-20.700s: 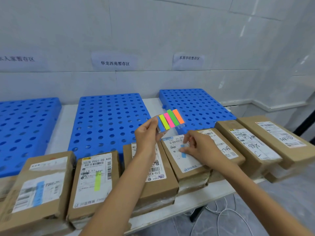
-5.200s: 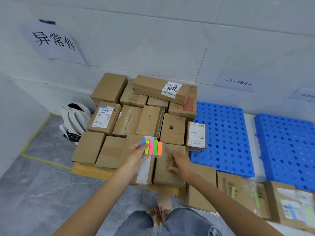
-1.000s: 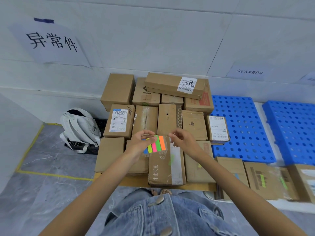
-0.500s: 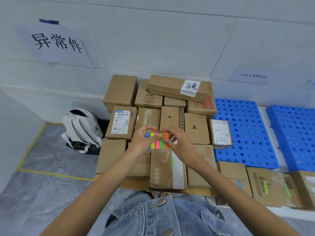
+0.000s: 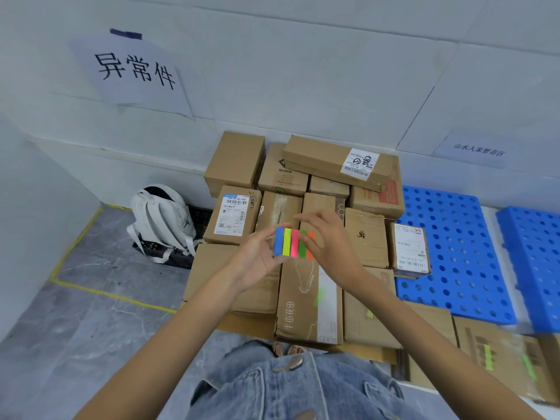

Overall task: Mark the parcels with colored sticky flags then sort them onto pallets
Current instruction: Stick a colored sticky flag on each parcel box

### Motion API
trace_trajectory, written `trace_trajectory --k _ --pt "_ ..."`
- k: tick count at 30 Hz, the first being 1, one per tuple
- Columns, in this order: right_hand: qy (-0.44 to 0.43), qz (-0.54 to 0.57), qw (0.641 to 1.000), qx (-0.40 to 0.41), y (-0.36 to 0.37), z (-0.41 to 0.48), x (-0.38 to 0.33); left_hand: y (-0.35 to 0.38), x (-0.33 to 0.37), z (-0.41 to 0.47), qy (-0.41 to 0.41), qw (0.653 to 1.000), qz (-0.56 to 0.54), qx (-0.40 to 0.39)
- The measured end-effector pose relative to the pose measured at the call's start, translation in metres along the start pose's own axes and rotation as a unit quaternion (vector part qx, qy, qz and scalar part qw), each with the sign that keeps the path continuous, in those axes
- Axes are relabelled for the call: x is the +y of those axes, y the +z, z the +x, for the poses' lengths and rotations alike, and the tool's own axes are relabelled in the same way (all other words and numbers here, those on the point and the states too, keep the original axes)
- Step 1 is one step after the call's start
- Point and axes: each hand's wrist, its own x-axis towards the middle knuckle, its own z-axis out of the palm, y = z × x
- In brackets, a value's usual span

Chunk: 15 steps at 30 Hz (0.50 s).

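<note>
While the blue pallets (image 5: 454,253) lie off to the right, a pile of brown parcels (image 5: 327,168) sits against the wall. The nearest parcel (image 5: 298,313) carries a green flag (image 5: 319,295). Above it the left hand (image 5: 257,262) grips the pad of sticky flags (image 5: 288,242) by its blue edge – the right hand (image 5: 331,248) pinches the green and orange strips with thumb and curled fingers

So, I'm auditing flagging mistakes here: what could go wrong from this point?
The right hand overlaps adjoining green and orange strips on the flag pad that the left hand holds, so a wrong colour or two flags may peel. The printed parcel below already carries a green flag; it might get flagged twice.
</note>
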Motion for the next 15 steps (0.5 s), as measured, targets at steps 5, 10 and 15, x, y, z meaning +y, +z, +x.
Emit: trace_trajectory --k 5,10,15 --pt "-0.074 -0.138 0.988 0.008 0.021 0.006 -0.013 0.001 -0.001 -0.006 0.009 0.999 -0.032 -0.022" --pt "-0.122 -0.163 0.978 0.038 0.029 0.006 -0.015 -0.001 -0.002 -0.01 0.018 0.998 -0.057 -0.015" --pt "-0.132 -0.134 0.981 0.054 0.032 0.008 -0.016 -0.004 -0.005 -0.014 0.015 0.998 -0.061 0.005"
